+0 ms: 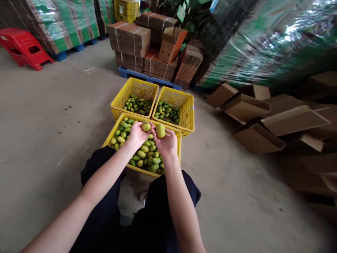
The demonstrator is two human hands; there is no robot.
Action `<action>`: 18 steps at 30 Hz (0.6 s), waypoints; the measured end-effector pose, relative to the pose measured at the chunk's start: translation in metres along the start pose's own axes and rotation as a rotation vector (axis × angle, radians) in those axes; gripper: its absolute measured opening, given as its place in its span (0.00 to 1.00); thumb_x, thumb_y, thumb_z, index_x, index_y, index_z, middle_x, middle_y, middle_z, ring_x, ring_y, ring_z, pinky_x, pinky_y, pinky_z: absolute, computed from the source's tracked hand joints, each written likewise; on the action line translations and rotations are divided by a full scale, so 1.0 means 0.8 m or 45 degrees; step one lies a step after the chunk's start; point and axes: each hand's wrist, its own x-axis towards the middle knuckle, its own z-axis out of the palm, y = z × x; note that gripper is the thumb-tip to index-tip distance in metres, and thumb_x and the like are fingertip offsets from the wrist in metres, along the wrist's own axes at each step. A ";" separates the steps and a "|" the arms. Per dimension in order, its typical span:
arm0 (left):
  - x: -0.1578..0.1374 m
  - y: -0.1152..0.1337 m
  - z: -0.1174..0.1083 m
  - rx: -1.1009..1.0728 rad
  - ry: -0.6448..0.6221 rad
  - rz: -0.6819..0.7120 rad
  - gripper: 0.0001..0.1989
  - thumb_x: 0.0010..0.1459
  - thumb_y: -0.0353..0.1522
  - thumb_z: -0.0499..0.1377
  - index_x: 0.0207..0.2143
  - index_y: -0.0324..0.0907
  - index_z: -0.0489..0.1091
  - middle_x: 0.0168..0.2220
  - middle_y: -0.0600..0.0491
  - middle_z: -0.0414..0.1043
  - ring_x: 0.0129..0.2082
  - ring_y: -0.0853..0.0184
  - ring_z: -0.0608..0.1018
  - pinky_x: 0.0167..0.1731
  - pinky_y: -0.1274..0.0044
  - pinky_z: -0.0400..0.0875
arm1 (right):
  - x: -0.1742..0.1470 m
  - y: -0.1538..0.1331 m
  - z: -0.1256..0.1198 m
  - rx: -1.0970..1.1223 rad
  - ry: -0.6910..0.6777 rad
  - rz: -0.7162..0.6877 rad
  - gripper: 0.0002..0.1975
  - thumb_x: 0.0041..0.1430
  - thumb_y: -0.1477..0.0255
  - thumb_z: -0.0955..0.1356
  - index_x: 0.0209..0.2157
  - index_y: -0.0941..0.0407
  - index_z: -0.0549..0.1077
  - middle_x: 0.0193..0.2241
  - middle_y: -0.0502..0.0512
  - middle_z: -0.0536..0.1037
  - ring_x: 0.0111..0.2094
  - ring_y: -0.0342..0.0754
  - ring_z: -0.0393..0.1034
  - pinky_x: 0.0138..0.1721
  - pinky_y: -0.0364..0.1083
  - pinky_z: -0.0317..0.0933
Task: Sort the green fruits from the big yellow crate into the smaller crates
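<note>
My left hand (138, 135) holds a yellowish-green lemon (146, 126) with dark marks on its skin. Close beside it, my right hand (166, 141) has its fingers around another yellow-green lemon (160, 130). Both hands are above the near yellow crate (179, 147), which holds many green and yellowish lemons (143, 148). Beyond it stand two more yellow crates, a left one (116, 102) and a right one (190, 116), each with mostly darker green lemons at the bottom. My forearms hide part of the near crate.
Strapped stacks of flattened cartons (129, 38) lie on a blue pallet (147, 77) behind the crates. Open cardboard boxes (263, 137) are piled on the right. A red plastic stool (25, 47) stands far left, near wrapped pallet loads (65, 24). My knees flank the near crate.
</note>
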 end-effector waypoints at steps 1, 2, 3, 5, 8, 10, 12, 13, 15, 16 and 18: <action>-0.002 0.001 0.000 0.028 -0.029 -0.006 0.15 0.62 0.27 0.44 0.35 0.33 0.70 0.25 0.46 0.72 0.24 0.67 0.76 0.22 0.79 0.73 | 0.000 -0.001 -0.002 -0.011 -0.005 0.002 0.11 0.51 0.73 0.62 0.34 0.59 0.73 0.28 0.59 0.80 0.29 0.47 0.74 0.29 0.42 0.72; -0.003 0.001 0.000 0.058 -0.061 -0.006 0.15 0.62 0.27 0.44 0.35 0.34 0.70 0.26 0.47 0.72 0.23 0.68 0.76 0.21 0.80 0.72 | 0.001 -0.002 -0.004 -0.022 -0.019 0.002 0.10 0.51 0.72 0.62 0.33 0.59 0.74 0.28 0.59 0.80 0.28 0.47 0.74 0.28 0.42 0.71; -0.005 0.001 0.000 0.086 -0.086 0.000 0.14 0.62 0.27 0.45 0.34 0.34 0.70 0.26 0.47 0.73 0.23 0.69 0.75 0.20 0.82 0.71 | 0.001 -0.003 -0.005 -0.032 -0.037 -0.004 0.10 0.52 0.72 0.63 0.33 0.59 0.74 0.28 0.58 0.80 0.27 0.46 0.73 0.27 0.42 0.71; -0.008 0.001 0.001 0.136 -0.113 0.027 0.12 0.62 0.28 0.47 0.33 0.36 0.70 0.27 0.48 0.73 0.21 0.72 0.74 0.17 0.85 0.66 | 0.002 -0.006 -0.007 -0.057 -0.070 -0.040 0.08 0.54 0.70 0.64 0.32 0.57 0.74 0.28 0.54 0.79 0.24 0.44 0.70 0.24 0.42 0.68; -0.009 0.002 0.004 0.207 -0.130 0.124 0.09 0.63 0.30 0.51 0.31 0.37 0.69 0.27 0.51 0.74 0.19 0.75 0.71 0.13 0.86 0.60 | 0.007 -0.010 -0.005 -0.093 -0.101 -0.167 0.06 0.55 0.67 0.67 0.29 0.55 0.73 0.24 0.49 0.77 0.20 0.41 0.65 0.19 0.40 0.61; -0.008 0.003 0.006 0.258 -0.163 0.239 0.06 0.61 0.29 0.55 0.32 0.38 0.70 0.28 0.54 0.73 0.18 0.77 0.70 0.13 0.87 0.60 | 0.011 -0.013 -0.002 -0.106 -0.107 -0.270 0.07 0.55 0.67 0.68 0.27 0.55 0.72 0.22 0.47 0.75 0.18 0.39 0.62 0.17 0.39 0.56; -0.007 0.003 0.008 0.293 -0.197 0.339 0.01 0.57 0.27 0.59 0.32 0.40 0.71 0.26 0.57 0.71 0.18 0.79 0.70 0.15 0.87 0.61 | 0.013 -0.014 0.000 -0.084 -0.110 -0.373 0.06 0.55 0.69 0.69 0.26 0.54 0.71 0.22 0.46 0.75 0.17 0.37 0.58 0.17 0.38 0.54; -0.006 0.003 0.009 0.300 -0.205 0.363 0.01 0.56 0.27 0.61 0.32 0.40 0.71 0.26 0.58 0.70 0.18 0.79 0.70 0.16 0.87 0.62 | 0.014 -0.013 0.000 -0.062 -0.119 -0.413 0.06 0.55 0.70 0.69 0.26 0.54 0.70 0.21 0.45 0.74 0.17 0.36 0.57 0.18 0.38 0.53; -0.004 0.001 0.009 0.296 -0.205 0.354 0.02 0.57 0.28 0.61 0.31 0.40 0.71 0.25 0.58 0.70 0.18 0.78 0.71 0.18 0.87 0.65 | 0.014 -0.011 0.001 -0.019 -0.139 -0.442 0.08 0.56 0.72 0.69 0.24 0.54 0.68 0.19 0.43 0.71 0.16 0.36 0.55 0.18 0.37 0.53; -0.002 0.000 0.009 0.290 -0.204 0.329 0.04 0.59 0.30 0.61 0.30 0.39 0.70 0.25 0.57 0.71 0.19 0.77 0.72 0.19 0.86 0.67 | 0.014 -0.010 0.001 -0.007 -0.140 -0.422 0.09 0.57 0.70 0.68 0.24 0.55 0.68 0.18 0.43 0.70 0.16 0.36 0.56 0.18 0.38 0.53; 0.003 -0.004 0.008 0.286 -0.198 0.275 0.11 0.64 0.35 0.57 0.30 0.38 0.71 0.28 0.53 0.74 0.23 0.74 0.75 0.23 0.84 0.71 | 0.014 -0.008 0.002 0.001 -0.107 -0.350 0.14 0.61 0.64 0.65 0.23 0.55 0.68 0.17 0.46 0.70 0.16 0.38 0.57 0.17 0.39 0.53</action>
